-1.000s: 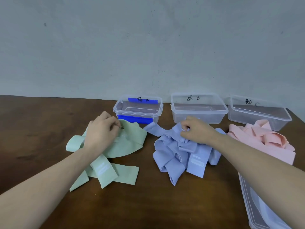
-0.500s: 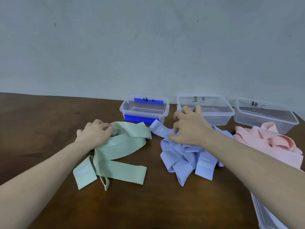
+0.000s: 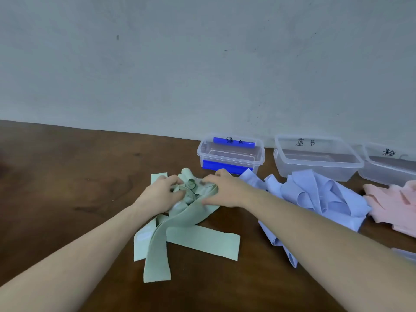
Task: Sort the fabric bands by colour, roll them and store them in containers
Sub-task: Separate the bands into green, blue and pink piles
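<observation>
A heap of pale green bands (image 3: 191,235) lies on the brown table, bunched at its far end and trailing towards me. My left hand (image 3: 159,194) grips the bunched part from the left, fingers curled into the folds. My right hand (image 3: 225,190) holds the same bunch from the right. To the right sits a pile of light blue bands (image 3: 315,197), and beyond it a pink pile (image 3: 396,206). Three clear containers stand by the wall: one with blue clips (image 3: 229,154), a middle one (image 3: 317,158) and a right one (image 3: 389,165).
The wall runs close behind the containers. A clear lid (image 3: 405,253) pokes in at the right edge beside my right forearm. Bare brown table (image 3: 67,176) stretches to the left of the green heap.
My right hand left the blue pile and moved left onto the green bands. My left hand has gathered the green bands into a tighter bunch. The view has swung left.
</observation>
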A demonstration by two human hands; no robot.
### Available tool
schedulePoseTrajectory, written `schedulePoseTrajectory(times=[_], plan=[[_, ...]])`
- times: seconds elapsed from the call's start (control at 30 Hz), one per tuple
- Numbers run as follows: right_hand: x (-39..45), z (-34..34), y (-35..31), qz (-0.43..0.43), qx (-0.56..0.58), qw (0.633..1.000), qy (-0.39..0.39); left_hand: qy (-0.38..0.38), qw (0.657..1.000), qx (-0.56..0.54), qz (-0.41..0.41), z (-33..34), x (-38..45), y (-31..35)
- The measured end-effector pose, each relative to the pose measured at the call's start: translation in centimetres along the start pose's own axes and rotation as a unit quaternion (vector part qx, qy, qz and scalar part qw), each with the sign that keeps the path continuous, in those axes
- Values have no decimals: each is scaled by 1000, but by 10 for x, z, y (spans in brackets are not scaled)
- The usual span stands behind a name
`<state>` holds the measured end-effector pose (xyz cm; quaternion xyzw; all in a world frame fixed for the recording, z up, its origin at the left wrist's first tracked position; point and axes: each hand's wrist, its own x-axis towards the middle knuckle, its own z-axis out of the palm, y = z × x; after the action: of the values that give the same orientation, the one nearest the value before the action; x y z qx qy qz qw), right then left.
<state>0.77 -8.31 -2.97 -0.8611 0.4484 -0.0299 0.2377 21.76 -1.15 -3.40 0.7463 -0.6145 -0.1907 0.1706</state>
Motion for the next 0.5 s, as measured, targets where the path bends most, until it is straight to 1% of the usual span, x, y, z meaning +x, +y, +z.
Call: schedulePoseTrajectory(times=[0.07, 0.13, 0.2, 0.27, 0.3, 0.33, 0.43, 0.5], plan=[[11, 3, -6, 9, 32, 999, 37, 29, 999, -38, 8, 1, 10, 2], [21, 2, -12, 21, 74, 992, 103, 70, 994, -78, 24, 1, 20, 6], [28, -1, -14, 27, 105, 979, 173, 117, 980, -158, 38, 1, 30, 12], [30, -4, -13, 31, 142, 966, 213, 143, 958, -246, 34, -1, 36, 17], [28, -4, -12, 33, 148, 966, 209, 141, 953, -266, 32, -1, 37, 18], [25, -4, -10, 34, 133, 972, 190, 126, 956, -261, 39, 0, 37, 17], [15, 5, -2, 18, -6, 995, 94, 53, 978, -182, 85, 2, 31, 8], [8, 11, 2, -9, -81, 994, 74, 49, 986, -131, 91, 0, 24, 2]])
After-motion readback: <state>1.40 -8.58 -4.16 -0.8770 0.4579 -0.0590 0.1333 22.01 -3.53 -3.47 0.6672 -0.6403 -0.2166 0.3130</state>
